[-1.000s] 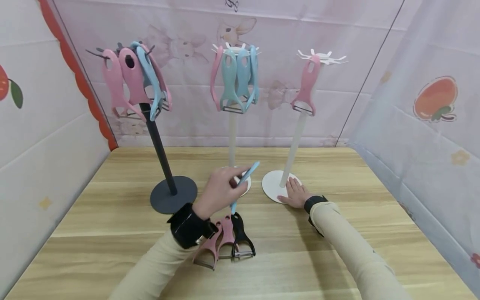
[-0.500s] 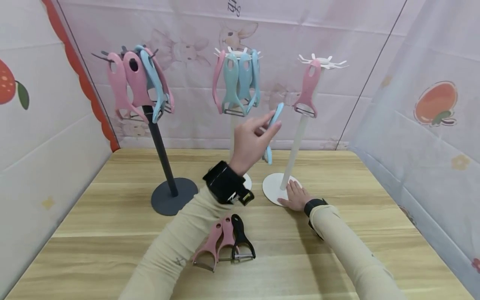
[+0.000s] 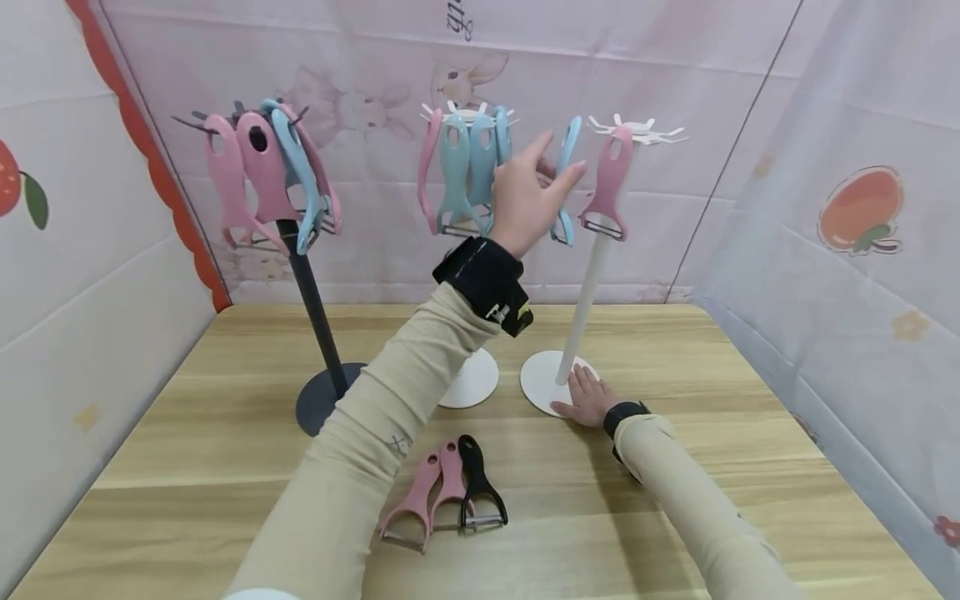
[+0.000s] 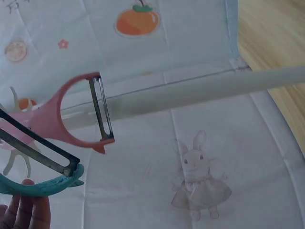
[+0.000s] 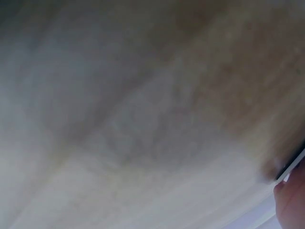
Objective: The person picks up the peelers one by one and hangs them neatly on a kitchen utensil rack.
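Note:
My left hand (image 3: 523, 198) pinches a light-blue peeler (image 3: 572, 140) upright, just left of the right white stand's hooks (image 3: 637, 130). In the left wrist view that blue peeler (image 4: 45, 187) shows its blade, with fingertips under its frame. A pink peeler (image 3: 612, 171) hangs on this stand, close to the blue one but apart from it in the head view. My right hand (image 3: 589, 400) lies flat with fingers spread on the stand's round white base (image 3: 536, 382). In the right wrist view only a bit of that hand (image 5: 291, 202) shows, beside a blurred surface.
A black stand (image 3: 315, 304) at left carries several pink and blue peelers. The middle white stand (image 3: 474, 385) bears several more, partly behind my left hand. Two pink peelers (image 3: 412, 504) and a black peeler (image 3: 480, 483) lie on the wooden table (image 3: 600, 533) in front.
My left hand has lifted the blue peeler from above the table peelers, up and to the right, to hook height beside the right stand. My right hand stays on the base.

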`<state>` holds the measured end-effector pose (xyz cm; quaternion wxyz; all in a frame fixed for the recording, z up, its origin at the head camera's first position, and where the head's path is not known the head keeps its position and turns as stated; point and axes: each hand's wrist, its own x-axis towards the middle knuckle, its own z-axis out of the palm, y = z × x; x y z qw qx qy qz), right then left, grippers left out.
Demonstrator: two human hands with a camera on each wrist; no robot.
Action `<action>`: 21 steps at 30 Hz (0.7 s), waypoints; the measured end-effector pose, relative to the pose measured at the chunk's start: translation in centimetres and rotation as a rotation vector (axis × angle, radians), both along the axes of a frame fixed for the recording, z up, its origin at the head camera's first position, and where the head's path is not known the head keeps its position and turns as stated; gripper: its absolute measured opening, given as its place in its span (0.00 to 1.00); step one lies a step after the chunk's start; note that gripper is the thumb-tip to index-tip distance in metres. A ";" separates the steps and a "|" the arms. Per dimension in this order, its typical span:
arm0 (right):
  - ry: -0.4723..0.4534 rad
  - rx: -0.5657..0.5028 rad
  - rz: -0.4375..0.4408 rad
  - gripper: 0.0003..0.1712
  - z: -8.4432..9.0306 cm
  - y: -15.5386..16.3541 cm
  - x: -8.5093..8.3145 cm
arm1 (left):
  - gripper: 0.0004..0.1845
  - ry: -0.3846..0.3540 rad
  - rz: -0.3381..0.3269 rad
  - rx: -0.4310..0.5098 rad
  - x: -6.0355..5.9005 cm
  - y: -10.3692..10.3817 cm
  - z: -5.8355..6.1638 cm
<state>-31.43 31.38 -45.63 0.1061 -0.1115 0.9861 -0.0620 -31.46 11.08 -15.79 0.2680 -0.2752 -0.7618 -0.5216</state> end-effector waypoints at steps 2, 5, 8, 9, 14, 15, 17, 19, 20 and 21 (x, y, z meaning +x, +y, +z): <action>-0.013 0.004 -0.005 0.50 0.0 -0.1 0.1 | 0.30 -0.001 0.012 -0.024 -0.4 0.3 0.4; -0.031 -0.002 -0.019 0.50 0.2 -0.1 0.2 | 0.30 -0.031 -0.004 -0.042 -0.9 0.8 0.9; -0.036 -0.012 -0.033 0.48 0.3 -0.2 0.3 | 0.31 -0.070 -0.034 -0.064 -1.3 1.4 0.9; -0.035 -0.018 -0.036 0.47 0.3 -0.2 0.4 | 0.31 -0.074 -0.044 -0.071 -1.4 1.5 0.9; -0.038 -0.003 -0.038 0.46 0.2 -0.3 0.4 | 0.31 -0.055 -0.046 -0.118 -1.6 2.1 0.7; -0.037 -0.003 -0.038 0.46 0.2 -0.3 0.4 | 0.30 -0.048 -0.045 -0.129 -1.7 2.2 0.6; -0.027 0.000 -0.036 0.45 0.2 -0.4 0.5 | 0.30 -0.039 -0.050 -0.149 -1.6 2.4 0.4; -0.011 -0.001 -0.034 0.45 0.1 -0.4 0.4 | 0.30 -0.030 -0.056 -0.168 -1.6 2.6 0.2; -0.006 -0.006 -0.035 0.45 0.1 -0.3 0.4 | 0.30 -0.023 -0.063 -0.172 -1.5 2.7 0.0; 0.001 -0.016 -0.036 0.45 0.1 -0.2 0.3 | 0.31 -0.016 -0.072 -0.174 -1.4 2.8 -0.1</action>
